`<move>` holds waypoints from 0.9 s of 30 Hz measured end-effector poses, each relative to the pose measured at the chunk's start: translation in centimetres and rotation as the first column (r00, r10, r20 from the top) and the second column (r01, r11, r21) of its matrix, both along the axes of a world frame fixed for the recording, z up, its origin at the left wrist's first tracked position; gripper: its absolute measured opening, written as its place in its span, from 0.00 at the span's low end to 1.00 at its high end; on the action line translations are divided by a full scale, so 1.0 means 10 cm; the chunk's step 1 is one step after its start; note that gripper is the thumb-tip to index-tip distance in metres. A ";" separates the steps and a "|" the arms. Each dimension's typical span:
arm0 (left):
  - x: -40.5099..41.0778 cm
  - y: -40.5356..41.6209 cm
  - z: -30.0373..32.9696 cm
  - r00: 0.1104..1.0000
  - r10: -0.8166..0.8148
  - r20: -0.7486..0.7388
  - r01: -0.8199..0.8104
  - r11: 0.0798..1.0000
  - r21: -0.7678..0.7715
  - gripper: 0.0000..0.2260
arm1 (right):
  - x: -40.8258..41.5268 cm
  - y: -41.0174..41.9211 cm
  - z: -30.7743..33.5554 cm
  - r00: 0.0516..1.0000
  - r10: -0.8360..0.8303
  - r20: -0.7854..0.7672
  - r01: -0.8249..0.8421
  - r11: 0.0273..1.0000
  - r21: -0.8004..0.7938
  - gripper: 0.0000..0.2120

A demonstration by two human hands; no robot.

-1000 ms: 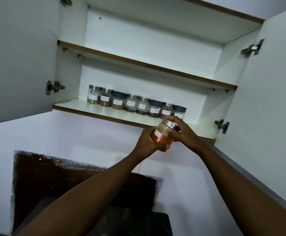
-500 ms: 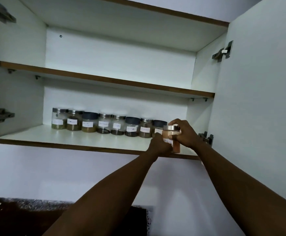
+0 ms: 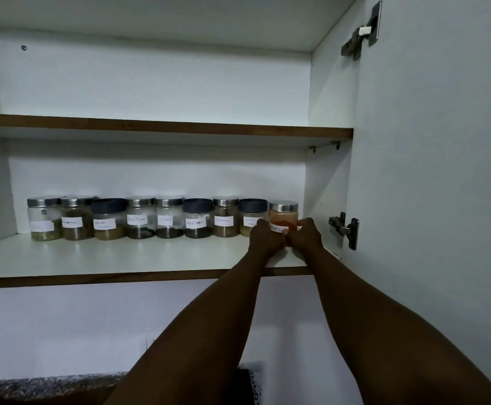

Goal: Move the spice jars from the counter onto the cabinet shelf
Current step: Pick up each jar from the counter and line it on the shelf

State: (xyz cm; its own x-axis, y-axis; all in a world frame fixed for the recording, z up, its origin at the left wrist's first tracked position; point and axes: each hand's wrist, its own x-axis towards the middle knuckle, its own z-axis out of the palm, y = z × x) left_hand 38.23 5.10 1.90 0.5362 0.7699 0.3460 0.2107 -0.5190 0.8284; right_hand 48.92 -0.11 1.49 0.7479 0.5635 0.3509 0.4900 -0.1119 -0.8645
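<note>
Both hands meet at the right end of the lower white cabinet shelf with a brown front edge (image 3: 115, 258), where a clear glass spice jar of orange powder with a silver metal lid (image 3: 283, 215) stands upright at the back, close to the cabinet's right side wall. The left hand (image 3: 265, 238) wraps its curled fingers around the jar's lower left side, and the right hand (image 3: 307, 236) clasps the lower right side, so the jar's base and most of its white paper label are hidden behind them (only a few handwritten letters show). Whether the jar's bottom already rests on the shelf cannot be told.

The orange jar sits just beside a row of eight clear glass spice jars with white handwritten labels (image 3: 148, 219) lined along the back of the same shelf; five carry silver lids and three carry dark blue-grey lids. Their contents range from pale yellow and tan powders to dark whole spices.

Above, the upper white shelf (image 3: 162, 133) spans the cabinet. The white cabinet door (image 3: 443, 171) stands swung out at the right, held by two metal hinges (image 3: 344, 229). At the bottom left a strip of speckled grey stone desk (image 3: 48, 385) shows.
</note>
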 end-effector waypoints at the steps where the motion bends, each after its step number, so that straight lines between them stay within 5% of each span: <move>1: 0.03 0.03 0.00 1.000 0.005 -0.013 -0.005 1.000 0.015 0.21 | 0.04 0.05 0.01 1.000 -0.025 0.001 0.025 0.999 -0.020 0.25; 10: 0.23 0.22 -0.01 0.996 -0.038 -0.082 0.050 0.988 0.143 0.13 | 0.20 0.38 -0.01 0.981 -0.183 -0.058 0.188 0.978 0.088 0.20; 20: 0.30 0.26 -0.03 0.990 -0.066 -0.123 0.088 0.978 0.188 0.22 | 0.28 0.49 -0.05 0.999 -0.043 -0.003 0.043 0.999 -0.004 0.23; 27: 0.33 0.33 -0.08 0.986 -0.084 -0.147 0.099 0.991 0.093 0.18 | 0.29 0.52 -0.04 0.999 0.030 -0.015 -0.031 0.998 -0.047 0.23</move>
State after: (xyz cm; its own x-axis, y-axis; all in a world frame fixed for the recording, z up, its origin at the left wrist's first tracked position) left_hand 41.57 8.38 1.14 0.6521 0.6809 0.3334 0.2705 -0.6198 0.7367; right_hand 51.84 5.11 1.04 0.7348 0.6022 0.3123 0.4812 -0.1382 -0.8657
